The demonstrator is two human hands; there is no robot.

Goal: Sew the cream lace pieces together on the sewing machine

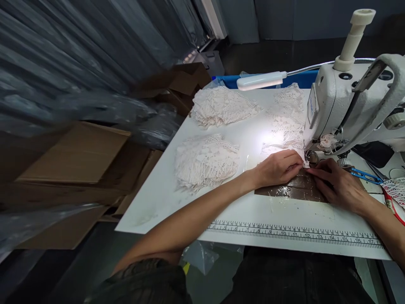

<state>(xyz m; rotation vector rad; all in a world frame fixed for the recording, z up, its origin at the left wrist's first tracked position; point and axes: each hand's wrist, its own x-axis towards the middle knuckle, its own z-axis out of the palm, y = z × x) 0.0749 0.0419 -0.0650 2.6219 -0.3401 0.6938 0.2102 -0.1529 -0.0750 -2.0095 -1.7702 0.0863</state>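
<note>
Both hands work close to the needle of a white sewing machine. My left hand is closed, its fingers pinching the edge of a white lace piece just left of the presser foot. From the right, my right hand pinches the same lace at its near corner, thumb and forefinger together. The lace spreads away from me along the machine's left side, brightly lit near the foot. Under my hands lies a brown taped patch on the table. The exact stitch point is hidden by my fingers.
Two lace piles, a far one and a near one, lie on the white table. A lamp hangs over its far side. Blue thread snips lie right. A printed ruler runs along the front edge. Cardboard boxes stand left.
</note>
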